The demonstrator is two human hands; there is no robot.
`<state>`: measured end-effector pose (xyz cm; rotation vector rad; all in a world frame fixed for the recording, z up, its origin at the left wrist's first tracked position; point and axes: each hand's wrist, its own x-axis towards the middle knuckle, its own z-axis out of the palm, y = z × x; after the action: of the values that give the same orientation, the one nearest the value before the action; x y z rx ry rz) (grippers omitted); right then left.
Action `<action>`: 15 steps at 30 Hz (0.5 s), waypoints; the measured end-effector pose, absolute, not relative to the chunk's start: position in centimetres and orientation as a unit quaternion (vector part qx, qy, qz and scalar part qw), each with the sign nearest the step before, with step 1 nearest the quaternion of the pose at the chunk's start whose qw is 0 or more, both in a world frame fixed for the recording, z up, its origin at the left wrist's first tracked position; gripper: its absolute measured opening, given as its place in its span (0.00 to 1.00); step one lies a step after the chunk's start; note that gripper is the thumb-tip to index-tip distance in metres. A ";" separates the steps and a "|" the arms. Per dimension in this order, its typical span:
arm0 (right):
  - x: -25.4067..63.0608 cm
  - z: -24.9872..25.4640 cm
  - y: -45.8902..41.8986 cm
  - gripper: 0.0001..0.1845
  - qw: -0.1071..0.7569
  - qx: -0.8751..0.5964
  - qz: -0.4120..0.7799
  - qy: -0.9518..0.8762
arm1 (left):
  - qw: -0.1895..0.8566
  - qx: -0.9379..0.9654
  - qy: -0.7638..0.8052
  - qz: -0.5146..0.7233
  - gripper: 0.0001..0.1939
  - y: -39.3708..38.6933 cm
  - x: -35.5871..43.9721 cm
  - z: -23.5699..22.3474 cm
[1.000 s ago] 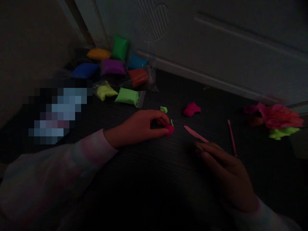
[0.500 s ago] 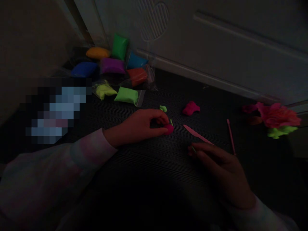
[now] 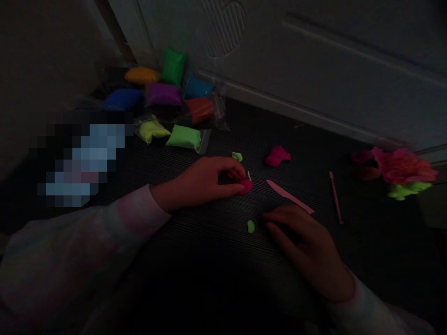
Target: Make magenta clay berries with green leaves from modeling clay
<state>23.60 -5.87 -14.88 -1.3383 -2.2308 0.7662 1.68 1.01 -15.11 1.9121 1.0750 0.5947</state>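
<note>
- Pink-cuffed left hand (image 3: 199, 184): pinched on round magenta clay-like ball (image 3: 247, 186), mid-tabletop (image 3: 209, 228).
- Right hand (image 3: 310, 251): thumb, fingers slightly parted; nothing visible between.
- Ball: probably light, dentable; hold sides gently, sparing thin green stem (image 3: 249, 176).
- Flat green clay-like oval (image 3: 251, 226): likely limp.

The room is very dim, its edges sinking into near-black, with a dark desk (image 3: 209, 232) whose top shows fine parallel grain lines. Behind it stands a grayish panel (image 3: 314, 70), with long raised molding (image 3: 349, 44) slanting down to the right, a ribbed heart-shaped relief (image 3: 225, 28) near the top, and a ledge-like strip (image 3: 279, 106) running along its lower part. At the upper left, a dull brownish surface (image 3: 45, 51), too dark to identify, meets a narrow upright edge (image 3: 113, 28) beside the panel.
</note>
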 end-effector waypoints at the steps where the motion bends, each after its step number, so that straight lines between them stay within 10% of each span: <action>1: 23.4 -14.9 -5.9 0.08 0.208 -0.473 0.264 -0.814 | 0.419 0.763 0.430 0.238 0.12 1.0 1.7 -15.1; 15: 22.3 -15.2 -6.2 0.13 0.100 -0.457 0.204 -0.860 | 0.428 0.764 0.421 0.236 0.12 1.0 1.6 -15.2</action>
<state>22.30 -6.24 -15.19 -1.3498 -2.5428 0.6019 1.65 1.04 -15.15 1.9083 1.0511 0.5904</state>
